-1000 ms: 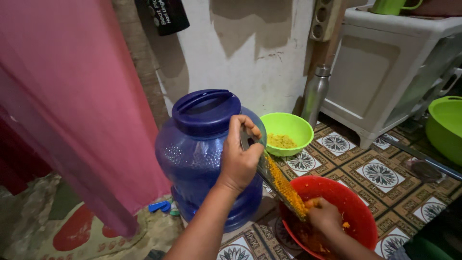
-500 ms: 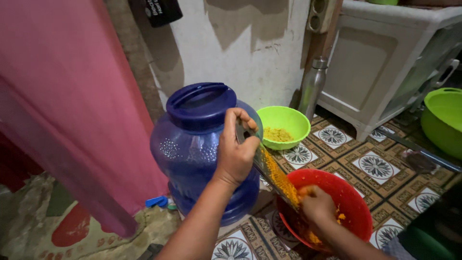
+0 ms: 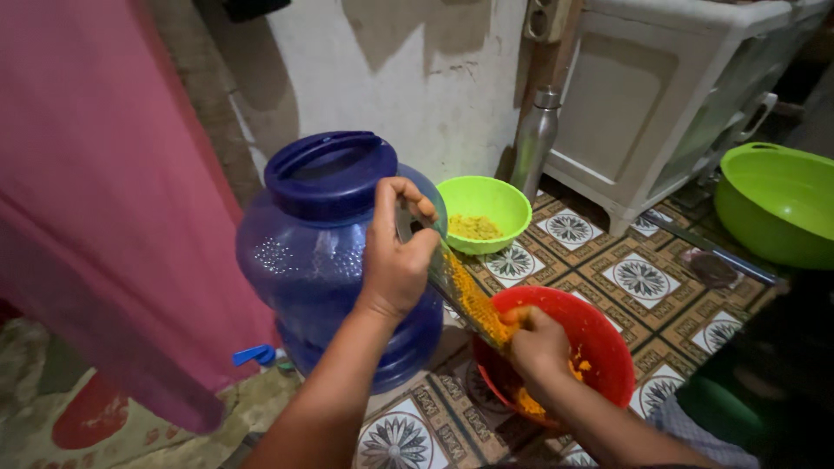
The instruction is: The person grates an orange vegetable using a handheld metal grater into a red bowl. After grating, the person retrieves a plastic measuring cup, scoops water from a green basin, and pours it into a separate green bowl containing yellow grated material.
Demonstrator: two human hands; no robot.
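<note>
Grating over the red bowl, now seen from closer in.

Right hand (image 3: 537, 343) is clenched on an orange lump, pressed low on the grater (image 3: 465, 291) above the red bowl (image 3: 599, 347); a second ago it sat slightly lower in the bowl. Left hand (image 3: 395, 256) grips the grater's top, as before, slanting it against the blue jug (image 3: 326, 260). Beyond, on the tiled floor (image 3: 643, 278), stand a small green bowl (image 3: 485, 213) and a steel bottle (image 3: 532, 143).
</note>
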